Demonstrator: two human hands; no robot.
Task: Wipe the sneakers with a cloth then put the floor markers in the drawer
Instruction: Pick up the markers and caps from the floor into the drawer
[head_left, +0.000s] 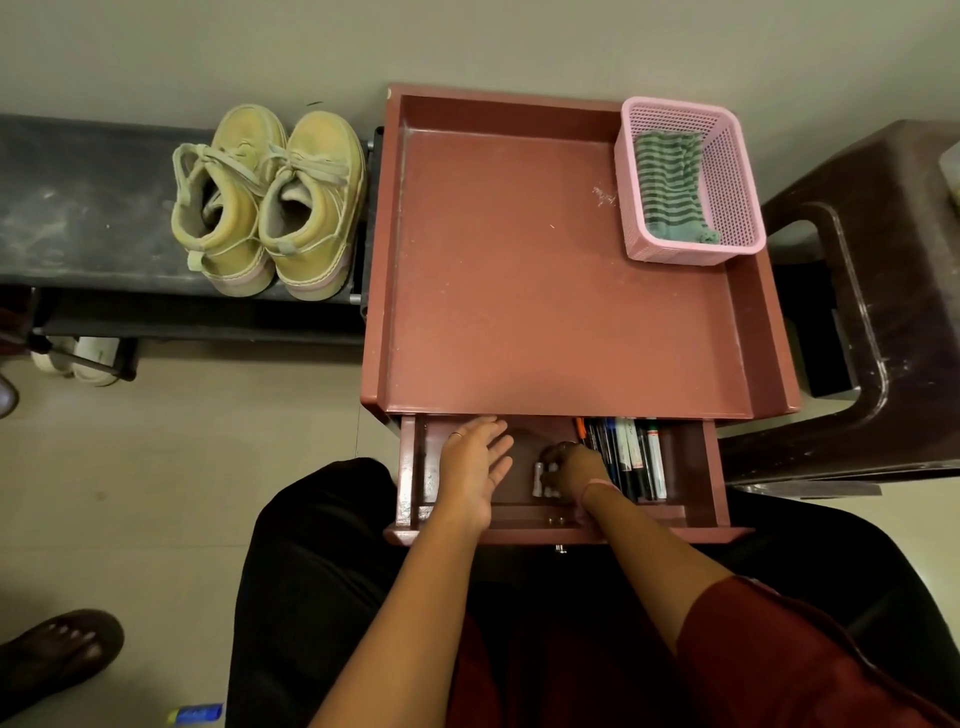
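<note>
Seen from above: both hands inside the open drawer (696, 467) at 6 o'clock of the red table (519, 270). Left hand (475, 467) flat, grip wide and empty, over the drawer's bare left half. Right hand (574, 467) curled, grip narrow around small silvery pieces (543, 480), too blurred to identify. Floor markers (631, 457) packed side by side at 3 o'clock of the right hand. Sneakers (270, 202) paired on the dark bench (78, 208) at 9 o'clock. Striped cloth (670, 182) lying in the pink basket (737, 171) at 1 o'clock.
</note>
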